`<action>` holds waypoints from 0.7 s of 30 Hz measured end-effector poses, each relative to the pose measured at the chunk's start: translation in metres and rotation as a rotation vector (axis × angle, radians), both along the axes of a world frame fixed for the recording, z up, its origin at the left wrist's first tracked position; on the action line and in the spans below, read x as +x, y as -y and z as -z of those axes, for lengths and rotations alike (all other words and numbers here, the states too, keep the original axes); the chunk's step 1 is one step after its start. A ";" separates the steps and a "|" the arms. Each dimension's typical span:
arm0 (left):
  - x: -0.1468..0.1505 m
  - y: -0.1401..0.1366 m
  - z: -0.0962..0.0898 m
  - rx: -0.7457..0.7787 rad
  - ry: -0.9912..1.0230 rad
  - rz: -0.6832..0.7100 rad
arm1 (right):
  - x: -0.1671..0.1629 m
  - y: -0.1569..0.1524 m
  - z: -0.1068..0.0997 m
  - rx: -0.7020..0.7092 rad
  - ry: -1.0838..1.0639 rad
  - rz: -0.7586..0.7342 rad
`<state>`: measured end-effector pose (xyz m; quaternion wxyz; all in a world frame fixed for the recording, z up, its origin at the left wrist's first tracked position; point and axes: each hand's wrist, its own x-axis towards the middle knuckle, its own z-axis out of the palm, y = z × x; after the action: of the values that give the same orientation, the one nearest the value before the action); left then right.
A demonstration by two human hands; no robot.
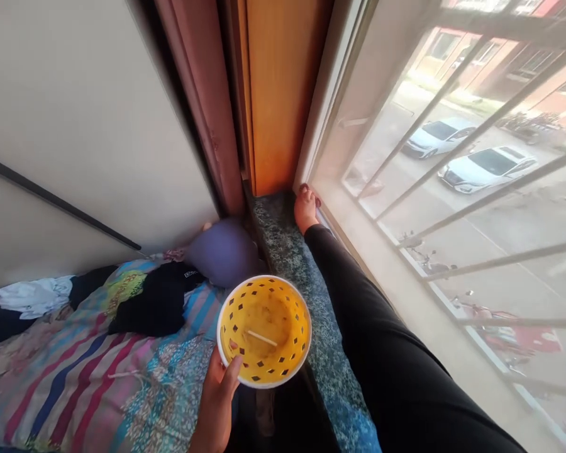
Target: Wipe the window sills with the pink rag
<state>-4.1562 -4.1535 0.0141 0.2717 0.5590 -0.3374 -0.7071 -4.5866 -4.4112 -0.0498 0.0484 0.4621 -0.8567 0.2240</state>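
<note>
My left hand [219, 396] grips the near left rim of a round plastic basket [287, 314]. The thumb lies over the rim, and the other fingers are mostly hidden behind the wall. Yellow inside with a white rim, the basket has diamond-shaped holes all round its side. A thin pale stick [262, 338] lies on its stained bottom. The basket is held above the inner edge of a dark speckled stone sill [283, 233]. My right hand is out of view.
My outstretched leg [377, 321] and bare foot [305, 211] rest along the sill by the barred window [453, 182]. To the left are a striped bed cover [94, 390], dark clothing [151, 302] and a blurred purple rounded thing [224, 251]. An orange-brown wooden panel [283, 94] stands ahead.
</note>
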 end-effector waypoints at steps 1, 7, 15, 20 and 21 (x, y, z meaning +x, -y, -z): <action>0.001 0.000 0.000 -0.005 -0.001 -0.001 | 0.003 -0.011 -0.002 -0.021 0.000 -0.016; 0.000 0.003 -0.013 -0.041 -0.068 0.071 | 0.043 -0.147 -0.003 0.026 -0.052 0.012; -0.002 0.008 -0.033 -0.072 -0.168 0.339 | 0.122 -0.382 0.005 0.115 -0.161 0.202; -0.017 0.003 -0.028 -0.034 -0.178 0.516 | 0.176 -0.486 0.006 0.215 -0.196 0.464; -0.022 0.000 -0.026 -0.024 -0.177 0.546 | 0.186 -0.502 0.006 0.238 -0.198 0.516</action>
<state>-4.1781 -4.1533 0.0401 0.1063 0.3803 -0.4585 -0.7961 -4.4008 -3.9090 -0.0555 0.1325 0.2514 -0.9571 0.0564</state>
